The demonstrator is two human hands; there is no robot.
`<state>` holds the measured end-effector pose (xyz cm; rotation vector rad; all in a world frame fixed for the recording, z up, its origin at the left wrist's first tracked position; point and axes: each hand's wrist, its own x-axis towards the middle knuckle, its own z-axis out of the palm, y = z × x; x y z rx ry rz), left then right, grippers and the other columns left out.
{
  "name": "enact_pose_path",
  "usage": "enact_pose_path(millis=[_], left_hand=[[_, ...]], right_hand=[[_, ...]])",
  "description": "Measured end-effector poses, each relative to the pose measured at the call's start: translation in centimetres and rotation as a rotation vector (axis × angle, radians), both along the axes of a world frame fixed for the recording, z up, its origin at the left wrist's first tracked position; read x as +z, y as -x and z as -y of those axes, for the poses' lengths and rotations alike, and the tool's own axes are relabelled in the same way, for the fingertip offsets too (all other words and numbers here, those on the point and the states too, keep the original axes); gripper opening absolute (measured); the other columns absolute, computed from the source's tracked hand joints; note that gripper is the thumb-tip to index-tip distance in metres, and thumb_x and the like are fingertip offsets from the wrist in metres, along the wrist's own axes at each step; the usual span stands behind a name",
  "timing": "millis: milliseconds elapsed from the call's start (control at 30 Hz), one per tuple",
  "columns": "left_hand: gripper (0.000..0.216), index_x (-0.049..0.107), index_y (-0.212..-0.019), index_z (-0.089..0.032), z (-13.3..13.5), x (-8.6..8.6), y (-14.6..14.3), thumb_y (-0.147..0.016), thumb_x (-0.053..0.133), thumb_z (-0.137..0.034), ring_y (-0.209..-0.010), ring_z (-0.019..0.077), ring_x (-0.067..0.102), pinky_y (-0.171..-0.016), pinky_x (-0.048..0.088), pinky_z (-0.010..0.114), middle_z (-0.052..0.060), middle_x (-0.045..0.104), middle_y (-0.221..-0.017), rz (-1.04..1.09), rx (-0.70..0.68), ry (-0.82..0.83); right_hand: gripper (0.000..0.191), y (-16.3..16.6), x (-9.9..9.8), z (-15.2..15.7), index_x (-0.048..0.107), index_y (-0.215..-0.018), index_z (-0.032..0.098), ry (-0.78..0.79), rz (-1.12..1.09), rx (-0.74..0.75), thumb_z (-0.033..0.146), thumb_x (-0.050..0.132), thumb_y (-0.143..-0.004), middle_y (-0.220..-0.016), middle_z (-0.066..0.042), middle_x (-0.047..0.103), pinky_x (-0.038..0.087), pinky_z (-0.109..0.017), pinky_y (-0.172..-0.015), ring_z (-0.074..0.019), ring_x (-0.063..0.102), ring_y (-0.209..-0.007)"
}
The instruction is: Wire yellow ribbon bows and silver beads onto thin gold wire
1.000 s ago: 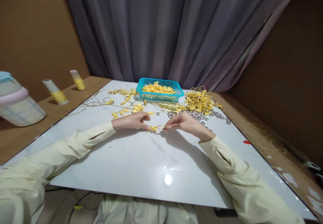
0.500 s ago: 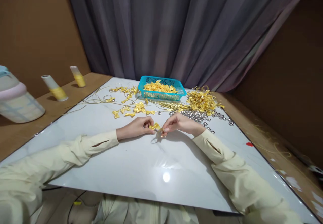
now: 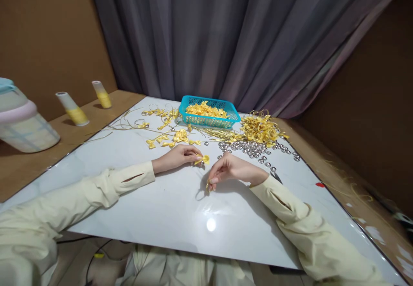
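Note:
Pinched in the fingers of my left hand is a yellow ribbon bow, with something small and silvery at its underside. My right hand is closed on a thin gold cord loop, held just above the white tabletop and nearer to me than the bow. A gap separates the two hands. Beyond my left hand lie several loose yellow bows. Many small silver rings are scattered beyond my right hand.
A teal basket of yellow bows stands at the back. To its right is a heap of yellow bows with cords; gold cords lie before it. Two thread cones and a large cup stand at left. A dark pointed tool lies beside my right wrist.
My right hand has moved toward me and away from the bow, taking the gold cord loop along. The bow in my left hand shows more fully at the fingertips.

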<state>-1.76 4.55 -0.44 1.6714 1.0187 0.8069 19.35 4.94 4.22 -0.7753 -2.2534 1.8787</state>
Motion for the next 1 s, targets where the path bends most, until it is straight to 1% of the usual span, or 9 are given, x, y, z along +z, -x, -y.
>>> enact_pose_path(millis=[133, 233, 333, 400, 567, 667, 800, 867, 1000], left_hand=[[0.022, 0.063, -0.087, -0.011, 0.1, -0.3, -0.3, -0.076, 0.061, -0.030, -0.073, 0.0142, 0.062, -0.068, 0.047, 0.025, 0.007, 0.068, -0.084, 0.089, 0.152, -0.035], [0.020, 0.064, -0.088, -0.012, 0.6, -0.2, -0.4, -0.078, 0.060, -0.030, -0.075, 0.0142, 0.061, -0.068, 0.047, 0.025, 0.006, 0.068, -0.090, 0.043, 0.253, -0.178], [0.017, 0.065, -0.090, -0.015, 1.1, -0.2, -0.5, -0.081, 0.058, -0.028, -0.075, 0.0134, 0.060, -0.065, 0.046, 0.023, 0.004, 0.069, -0.093, -0.050, 0.310, -0.371], [0.016, 0.065, -0.092, -0.016, 1.5, -0.2, -0.6, -0.082, 0.057, -0.027, -0.077, 0.0134, 0.060, -0.065, 0.046, 0.023, 0.004, 0.069, -0.094, -0.087, 0.307, -0.496], [0.015, 0.064, -0.093, -0.015, 2.3, -0.6, -0.9, -0.085, 0.053, -0.023, -0.083, 0.0148, 0.061, -0.076, 0.047, 0.027, 0.005, 0.069, -0.090, -0.161, 0.227, -0.746], [0.014, 0.064, -0.091, -0.015, 2.7, -0.6, -1.2, -0.086, 0.053, -0.021, -0.077, 0.0140, 0.061, -0.072, 0.048, 0.026, 0.005, 0.069, -0.084, -0.174, 0.192, -0.777], [0.012, 0.063, -0.090, -0.015, 3.1, -0.4, -1.4, -0.085, 0.053, -0.019, -0.075, 0.0132, 0.060, -0.068, 0.048, 0.024, 0.004, 0.068, -0.083, -0.166, 0.187, -0.749], [0.012, 0.063, -0.091, -0.015, 3.1, -0.4, -1.3, -0.086, 0.052, -0.018, -0.075, 0.0131, 0.060, -0.068, 0.048, 0.024, 0.005, 0.067, -0.084, -0.168, 0.180, -0.754], [0.014, 0.062, -0.093, -0.014, 3.1, -0.4, -1.3, -0.086, 0.050, -0.018, -0.077, 0.0137, 0.059, -0.070, 0.048, 0.026, 0.005, 0.066, -0.084, -0.185, 0.163, -0.789]], right_hand=[[0.022, 0.9, -0.9, 0.9, 0.072, -0.076, 0.009, -0.027, 0.034, -0.065, 0.029, 0.066, -0.071, -0.070, -0.008, 0.070, 0.050, -0.028, -0.069, -0.0153, 0.064, -0.066], [0.020, 1.4, -1.2, 1.4, 0.073, -0.076, 0.010, -0.202, 0.092, -0.136, 0.026, 0.062, -0.073, -0.068, -0.006, 0.070, 0.049, -0.025, -0.067, -0.0144, 0.063, -0.064], [0.018, 1.5, -0.5, 2.2, 0.073, -0.072, 0.012, -0.392, 0.163, -0.159, 0.020, 0.058, -0.076, -0.068, -0.005, 0.071, 0.046, -0.023, -0.064, -0.0141, 0.062, -0.064], [0.018, 1.4, 0.4, 2.7, 0.073, -0.072, 0.013, -0.501, 0.201, -0.167, 0.015, 0.056, -0.075, -0.067, -0.004, 0.071, 0.045, -0.022, -0.063, -0.0142, 0.061, -0.064], [0.021, 1.2, 2.8, 2.8, 0.074, -0.073, 0.017, -0.671, 0.267, -0.189, 0.008, 0.054, -0.073, -0.070, -0.003, 0.071, 0.043, -0.024, -0.066, -0.0140, 0.062, -0.064], [0.021, 1.4, 3.1, 2.1, 0.073, -0.069, 0.018, -0.838, 0.299, -0.223, 0.007, 0.055, -0.072, -0.070, -0.004, 0.071, 0.040, -0.027, -0.072, -0.0146, 0.060, -0.067], [0.023, 1.5, 2.3, 1.4, 0.073, -0.067, 0.019, -0.996, 0.326, -0.273, 0.006, 0.055, -0.071, -0.067, -0.003, 0.069, 0.035, -0.032, -0.076, -0.0160, 0.059, -0.070], [0.023, 1.4, 1.9, 1.3, 0.073, -0.069, 0.019, -1.021, 0.299, -0.268, 0.006, 0.054, -0.072, -0.066, -0.004, 0.068, 0.035, -0.031, -0.074, -0.0154, 0.057, -0.069], [0.024, 1.3, 1.7, 1.4, 0.073, -0.072, 0.016, -0.997, 0.252, -0.279, 0.005, 0.051, -0.071, -0.067, -0.005, 0.067, 0.034, -0.025, -0.064, -0.0123, 0.053, -0.062]])
